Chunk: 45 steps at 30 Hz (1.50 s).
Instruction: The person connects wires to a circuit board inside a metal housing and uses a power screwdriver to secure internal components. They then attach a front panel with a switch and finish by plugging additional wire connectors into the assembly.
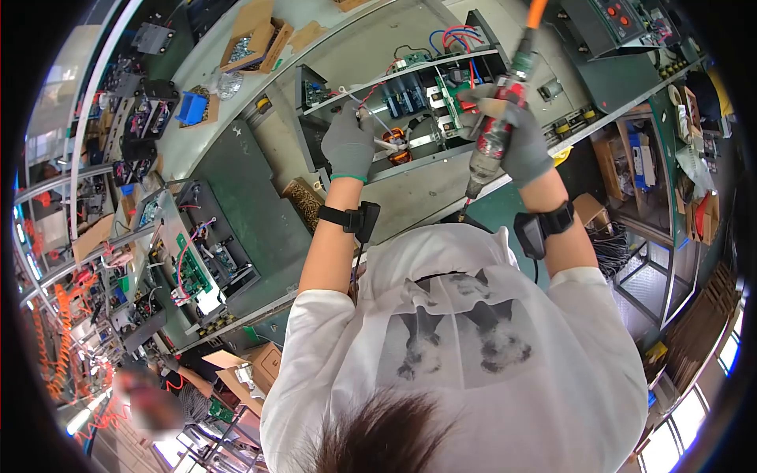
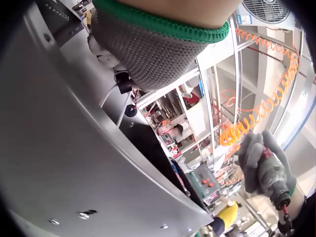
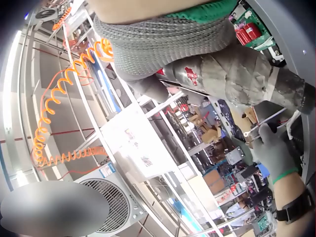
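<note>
A grey-gloved left hand [image 1: 349, 146] is over the left part of a long metal case [image 2: 74, 148], pinching a white cable [image 3: 269, 120] that ends in a ring terminal [image 3: 247, 133]. Dark cylindrical capacitors [image 1: 404, 94], an orange-wound coil [image 1: 400, 143] and a green circuit board [image 1: 449, 98] sit inside the case. The right hand [image 1: 524, 146], also gloved, grips a taped red and grey air screwdriver [image 1: 487, 150] at the case's right end. Its bit [image 1: 465, 208] points down toward the person, outside the case. The glove hides part of the tool's body.
Left of the case, open cardboard boxes [image 1: 251, 39] with small hardware and a blue bin [image 1: 192, 108] stand on the bench. Another opened case [image 1: 209, 244] lies farther left. Coiled orange hoses [image 3: 47, 116] hang overhead. A control box [image 1: 611, 24] stands at upper right.
</note>
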### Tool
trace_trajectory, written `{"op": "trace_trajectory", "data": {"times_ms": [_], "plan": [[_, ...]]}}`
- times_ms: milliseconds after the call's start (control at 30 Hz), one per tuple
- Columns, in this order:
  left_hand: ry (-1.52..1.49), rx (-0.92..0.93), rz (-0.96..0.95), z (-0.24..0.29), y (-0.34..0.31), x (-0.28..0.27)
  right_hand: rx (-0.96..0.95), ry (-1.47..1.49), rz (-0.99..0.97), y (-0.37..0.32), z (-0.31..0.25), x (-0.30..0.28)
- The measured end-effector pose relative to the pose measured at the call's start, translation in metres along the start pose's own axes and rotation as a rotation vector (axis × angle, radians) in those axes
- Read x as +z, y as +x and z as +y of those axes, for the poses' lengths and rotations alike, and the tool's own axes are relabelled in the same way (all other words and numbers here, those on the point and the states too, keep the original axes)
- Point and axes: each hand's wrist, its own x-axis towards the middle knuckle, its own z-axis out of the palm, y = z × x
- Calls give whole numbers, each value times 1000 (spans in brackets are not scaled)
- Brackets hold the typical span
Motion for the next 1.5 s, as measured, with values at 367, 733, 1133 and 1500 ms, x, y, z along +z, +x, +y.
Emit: {"op": "trace_trajectory", "data": {"times_ms": [367,733,1133,1500], "plan": [[136,66,102,-11,8,-27,619,-133,-199,92,94,56],[286,61,-74,-18,11,-42,699,-266,-393,107,101,69],[53,-7,60,-57,9,-38,693,-425,-482,117,125,82],[-255,-250,135,-72,24,-25,670,-583,-395,91,102,88]]}}
